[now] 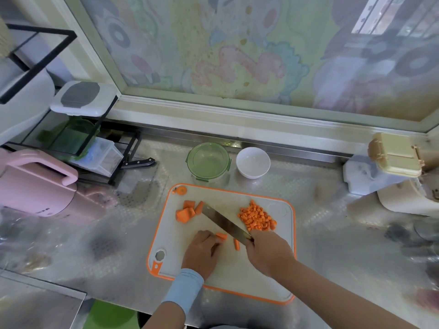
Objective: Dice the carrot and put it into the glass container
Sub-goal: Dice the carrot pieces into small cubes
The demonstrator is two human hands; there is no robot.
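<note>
Left hand (202,251) pinches a carrot strip (221,236), likely stiff and roll-prone, best held behind the cut; right hand (268,252) grips the knife (225,223).

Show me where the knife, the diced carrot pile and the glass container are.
knife (223,222): head view, middle of the blade.
diced carrot pile (257,216): head view, centre of the heap.
glass container (190,161): head view, left side of its green rim.

Left hand (202,251): held a carrot strip (221,236) on the cutting board (237,276).
Right hand (268,252): gripped the knife (225,223).
Carrot dice (257,217): piled on the board's right side.
Glass container (208,160): stood behind the board.
</note>
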